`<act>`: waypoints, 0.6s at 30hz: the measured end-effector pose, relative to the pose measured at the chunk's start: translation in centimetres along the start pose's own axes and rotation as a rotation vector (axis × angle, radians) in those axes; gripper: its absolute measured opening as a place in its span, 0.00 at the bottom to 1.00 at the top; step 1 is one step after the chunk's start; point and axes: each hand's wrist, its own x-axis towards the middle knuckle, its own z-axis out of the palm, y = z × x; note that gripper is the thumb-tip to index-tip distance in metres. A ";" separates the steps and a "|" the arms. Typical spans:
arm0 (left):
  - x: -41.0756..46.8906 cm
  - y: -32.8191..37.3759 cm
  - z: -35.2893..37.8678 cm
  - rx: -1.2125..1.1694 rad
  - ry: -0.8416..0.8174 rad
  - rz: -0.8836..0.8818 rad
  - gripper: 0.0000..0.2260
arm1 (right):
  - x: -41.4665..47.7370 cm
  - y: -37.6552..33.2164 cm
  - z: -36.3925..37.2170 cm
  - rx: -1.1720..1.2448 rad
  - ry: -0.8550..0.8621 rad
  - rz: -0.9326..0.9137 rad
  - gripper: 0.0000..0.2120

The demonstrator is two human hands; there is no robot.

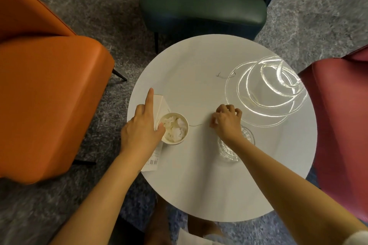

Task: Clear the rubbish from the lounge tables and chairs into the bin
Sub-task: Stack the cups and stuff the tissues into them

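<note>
A white paper cup (175,127) stuffed with crumpled tissue stands at the left of the round white table (199,175). My left hand (142,125) grips the cup's rim with thumb and fingers, its index finger stretched out over a flat white box (160,103) lying beneath. My right hand (226,120) is curled at the table's middle, pinching a small white scrap (215,121); a thin thread (196,124) runs from it towards the cup. A clear ribbed glass (229,150) lies partly hidden under my right wrist.
An orange armchair (49,95) stands at the left, a dark green chair (203,0) at the back, a red chair (342,125) at the right. Lamp reflections (266,89) glare on the table's right side. Grey carpet surrounds the table.
</note>
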 end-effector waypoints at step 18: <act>3.6 2.4 1.7 -0.039 0.037 -0.016 0.41 | 11.0 5.3 -3.6 0.214 0.224 0.141 0.06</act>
